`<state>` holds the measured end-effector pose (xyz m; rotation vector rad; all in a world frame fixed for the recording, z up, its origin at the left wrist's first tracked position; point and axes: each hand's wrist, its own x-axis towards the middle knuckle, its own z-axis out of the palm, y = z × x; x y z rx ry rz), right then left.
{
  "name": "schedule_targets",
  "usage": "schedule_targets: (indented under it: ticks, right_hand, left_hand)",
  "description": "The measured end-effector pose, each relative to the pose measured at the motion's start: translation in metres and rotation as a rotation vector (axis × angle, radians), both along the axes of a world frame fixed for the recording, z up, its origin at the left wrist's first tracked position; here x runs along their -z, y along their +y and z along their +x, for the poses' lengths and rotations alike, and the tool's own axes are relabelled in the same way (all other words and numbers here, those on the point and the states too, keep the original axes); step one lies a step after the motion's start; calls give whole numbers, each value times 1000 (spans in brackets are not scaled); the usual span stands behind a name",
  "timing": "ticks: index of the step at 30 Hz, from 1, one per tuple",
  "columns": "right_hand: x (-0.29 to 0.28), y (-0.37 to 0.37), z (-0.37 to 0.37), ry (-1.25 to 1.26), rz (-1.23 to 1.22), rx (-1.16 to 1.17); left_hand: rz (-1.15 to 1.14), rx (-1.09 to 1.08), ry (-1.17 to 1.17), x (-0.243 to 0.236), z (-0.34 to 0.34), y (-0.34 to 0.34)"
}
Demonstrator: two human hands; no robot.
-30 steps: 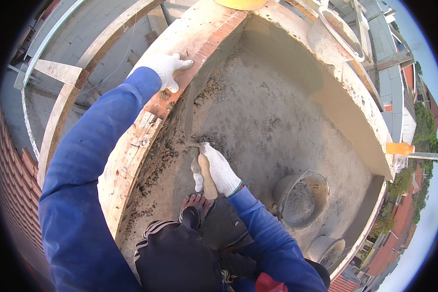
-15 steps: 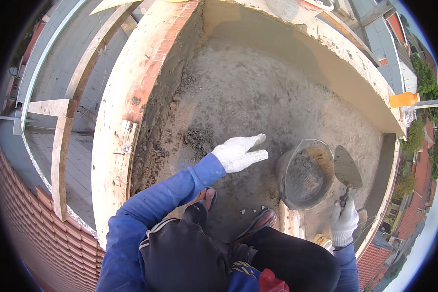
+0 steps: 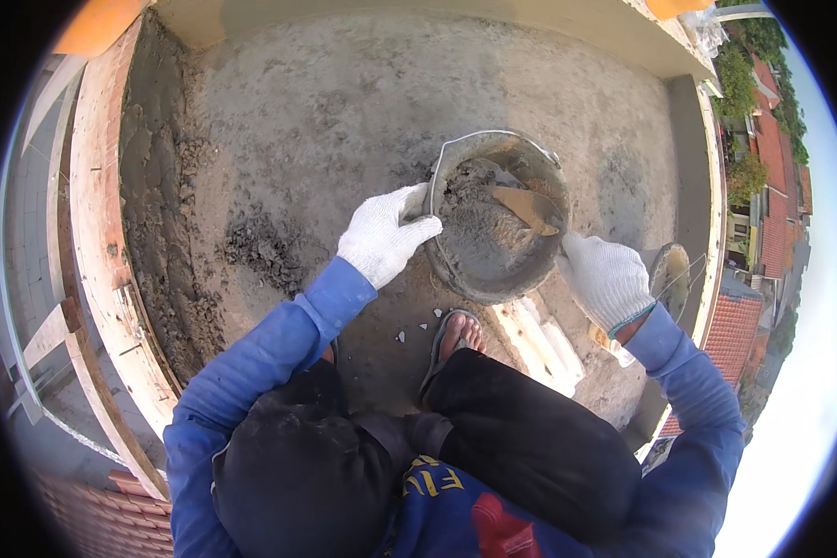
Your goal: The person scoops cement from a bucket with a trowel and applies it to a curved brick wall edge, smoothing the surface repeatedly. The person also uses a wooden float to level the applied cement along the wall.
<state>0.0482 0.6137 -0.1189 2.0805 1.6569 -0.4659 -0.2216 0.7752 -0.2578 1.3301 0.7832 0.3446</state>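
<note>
bright daylight; sky (image 3: pixel 804 446) glares white; straight edges bow near rim.

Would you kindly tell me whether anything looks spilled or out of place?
Yes: a dark, crumbly heap lies loose on the floor, left of the bucket, perhaps spilled; white chips near the right foot contrast with the grey.

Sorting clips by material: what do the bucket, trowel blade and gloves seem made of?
Mortar bucket: probably plastic, by its dull grey, smeared look. Trowel blade: likely metal, thin and flat; brown cast perhaps residue or reflection. Work gloves: matte white knit, perhaps cotton, by their fabric texture.
</note>
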Motion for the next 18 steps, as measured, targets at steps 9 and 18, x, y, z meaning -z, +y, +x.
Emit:
schedule_targets:
  ticks: [9, 18]
  right_hand:
    - [-7, -25, -20, 738, -290, 660]
    - [28, -48, -45, 898, 37, 880]
  left_hand:
    - [7, 87, 41, -13, -5, -3]
    - [27, 207, 203, -9, -79, 27]
